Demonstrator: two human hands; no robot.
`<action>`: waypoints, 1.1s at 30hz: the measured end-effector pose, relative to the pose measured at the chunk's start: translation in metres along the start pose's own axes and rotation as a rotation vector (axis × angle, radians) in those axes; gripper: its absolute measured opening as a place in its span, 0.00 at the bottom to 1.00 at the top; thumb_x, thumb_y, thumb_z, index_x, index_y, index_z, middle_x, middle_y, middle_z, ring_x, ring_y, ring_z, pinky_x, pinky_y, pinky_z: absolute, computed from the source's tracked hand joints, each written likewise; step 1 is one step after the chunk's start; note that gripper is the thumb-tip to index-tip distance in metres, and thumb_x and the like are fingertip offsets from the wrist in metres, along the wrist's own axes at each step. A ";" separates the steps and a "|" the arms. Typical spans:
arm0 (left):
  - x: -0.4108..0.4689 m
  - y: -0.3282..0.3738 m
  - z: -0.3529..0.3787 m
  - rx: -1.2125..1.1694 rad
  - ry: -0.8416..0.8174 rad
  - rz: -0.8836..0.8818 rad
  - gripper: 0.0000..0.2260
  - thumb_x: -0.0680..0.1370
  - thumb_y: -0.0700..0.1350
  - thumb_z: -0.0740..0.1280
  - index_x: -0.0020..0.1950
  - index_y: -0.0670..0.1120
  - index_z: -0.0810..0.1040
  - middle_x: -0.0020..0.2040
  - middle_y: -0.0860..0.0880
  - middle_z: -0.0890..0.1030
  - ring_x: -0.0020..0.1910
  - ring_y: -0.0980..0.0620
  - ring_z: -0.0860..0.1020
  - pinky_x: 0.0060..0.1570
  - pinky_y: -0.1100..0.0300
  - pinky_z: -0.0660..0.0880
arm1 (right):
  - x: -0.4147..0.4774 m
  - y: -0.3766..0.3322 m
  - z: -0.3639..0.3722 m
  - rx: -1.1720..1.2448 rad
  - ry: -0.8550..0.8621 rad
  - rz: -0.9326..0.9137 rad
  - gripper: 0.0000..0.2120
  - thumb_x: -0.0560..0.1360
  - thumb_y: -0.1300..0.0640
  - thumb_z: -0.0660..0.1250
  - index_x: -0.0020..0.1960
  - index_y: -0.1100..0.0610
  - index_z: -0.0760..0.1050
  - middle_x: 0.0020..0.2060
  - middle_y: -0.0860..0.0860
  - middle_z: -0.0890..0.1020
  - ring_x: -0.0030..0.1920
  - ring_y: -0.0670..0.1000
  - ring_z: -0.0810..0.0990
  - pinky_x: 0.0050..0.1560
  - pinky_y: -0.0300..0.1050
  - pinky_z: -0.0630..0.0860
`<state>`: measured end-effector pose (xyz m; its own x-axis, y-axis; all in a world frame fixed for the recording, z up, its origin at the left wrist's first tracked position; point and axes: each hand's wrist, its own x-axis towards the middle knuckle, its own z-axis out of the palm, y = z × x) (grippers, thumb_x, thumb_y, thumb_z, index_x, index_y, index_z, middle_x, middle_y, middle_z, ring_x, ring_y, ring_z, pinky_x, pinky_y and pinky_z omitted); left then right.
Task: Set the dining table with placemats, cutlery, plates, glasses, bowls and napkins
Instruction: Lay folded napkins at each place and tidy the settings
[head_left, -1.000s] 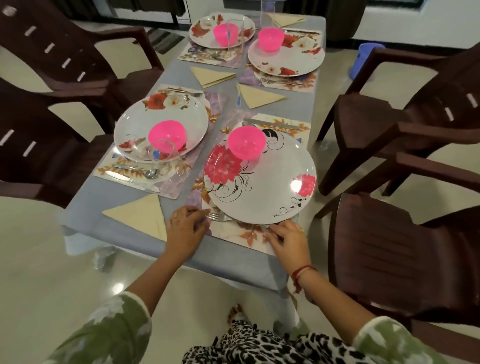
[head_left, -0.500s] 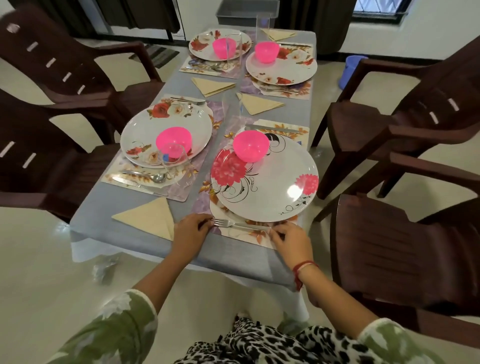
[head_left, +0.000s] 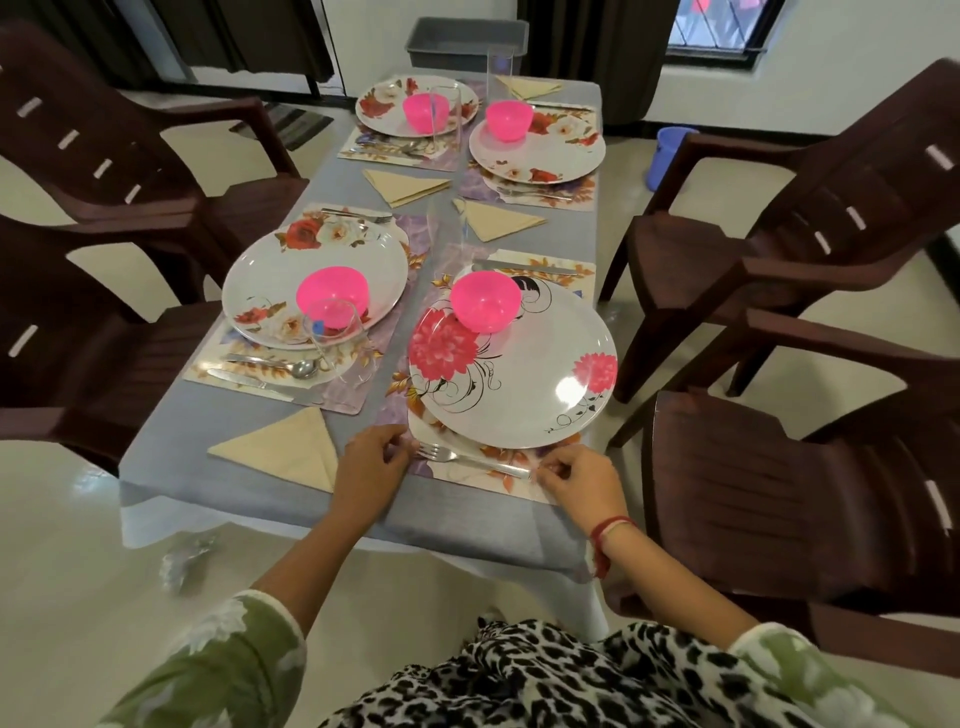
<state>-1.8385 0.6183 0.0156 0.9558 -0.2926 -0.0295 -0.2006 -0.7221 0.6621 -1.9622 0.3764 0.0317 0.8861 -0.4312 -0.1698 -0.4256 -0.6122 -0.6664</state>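
changed: 1 second back only the tines of the fork (head_left: 467, 458) peek out by the plate rim and the right hand lies flatter at the mat edge. Now the whole fork is in the open with a hand at each end.
fork direction: the long axis runs left-right along the near table edge. Tines point toward the left hand, the handle toward the right, and the handle end sits slightly nearer the person.
fork spot: on the front strip of the placemat (head_left: 470, 477), just beside the plate (head_left: 519, 384), not under it.
left hand (head_left: 371, 467): fingers curled, thumb and fingertips bunched right at the tines. Can't tell if they nip the fork or the mat.
right hand (head_left: 582, 483): thumb and forefinger pinch the handle tip, the rest curled.
materials: the fork is thin shiny metal and the placemat is glossy with a leaf print. The plate is round, white and glossy with pink flowers and black swirls. 1 round pink plastic bowl (head_left: 485, 301) sits on its far side. The napkin (head_left: 288, 449) is a beige folded triangle on the matte grey tablecloth (head_left: 234, 499).
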 end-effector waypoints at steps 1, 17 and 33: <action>0.000 0.000 -0.002 -0.006 0.035 -0.018 0.12 0.78 0.46 0.67 0.60 0.42 0.79 0.52 0.44 0.81 0.47 0.49 0.77 0.49 0.57 0.73 | 0.002 0.001 -0.004 0.048 0.042 -0.002 0.05 0.73 0.53 0.71 0.42 0.53 0.83 0.38 0.48 0.82 0.40 0.48 0.78 0.46 0.48 0.78; 0.034 0.024 0.004 0.071 0.360 -0.287 0.14 0.77 0.39 0.67 0.63 0.39 0.75 0.59 0.37 0.77 0.59 0.37 0.73 0.59 0.45 0.70 | 0.212 0.019 -0.096 0.265 0.217 -0.002 0.07 0.76 0.57 0.66 0.52 0.56 0.80 0.48 0.51 0.80 0.49 0.50 0.78 0.56 0.47 0.76; 0.061 0.028 0.017 0.214 0.306 -0.690 0.16 0.73 0.39 0.72 0.60 0.37 0.78 0.53 0.32 0.76 0.51 0.33 0.76 0.50 0.47 0.72 | 0.388 0.024 -0.106 -0.225 -0.149 -0.141 0.10 0.73 0.60 0.69 0.54 0.59 0.80 0.51 0.58 0.82 0.51 0.58 0.80 0.54 0.48 0.75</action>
<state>-1.7892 0.5696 0.0192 0.8900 0.4295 -0.1532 0.4527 -0.7920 0.4096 -1.6485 0.1239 0.0267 0.9493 -0.2398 -0.2031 -0.3119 -0.7978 -0.5160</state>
